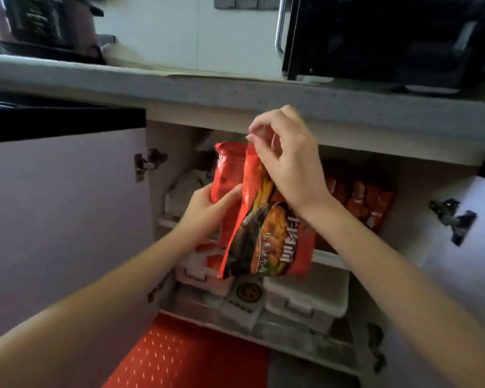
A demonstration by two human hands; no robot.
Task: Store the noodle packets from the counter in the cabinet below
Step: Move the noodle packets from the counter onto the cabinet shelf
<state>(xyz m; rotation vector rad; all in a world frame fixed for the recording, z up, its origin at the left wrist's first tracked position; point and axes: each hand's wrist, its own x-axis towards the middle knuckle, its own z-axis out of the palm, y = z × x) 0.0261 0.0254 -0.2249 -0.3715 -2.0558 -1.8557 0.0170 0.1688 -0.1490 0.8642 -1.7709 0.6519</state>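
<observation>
From the head camera, the right hand [287, 163] pinches the top seam of a glossy red plastic noodle packet with a printed bowl picture [266, 233], fingers pressed together on the crimp. The left hand [205, 211] wraps its fingers around a second plain-looking red packet [226, 175] behind it. Both packets hang in front of the open white cabinet [403, 175], above white lidded plastic boxes [305, 292]. A thin pinch on slick film could slip, dropping the packet onto the boxes; the crowded shelf of red packets [359, 197] may leave little room
</observation>
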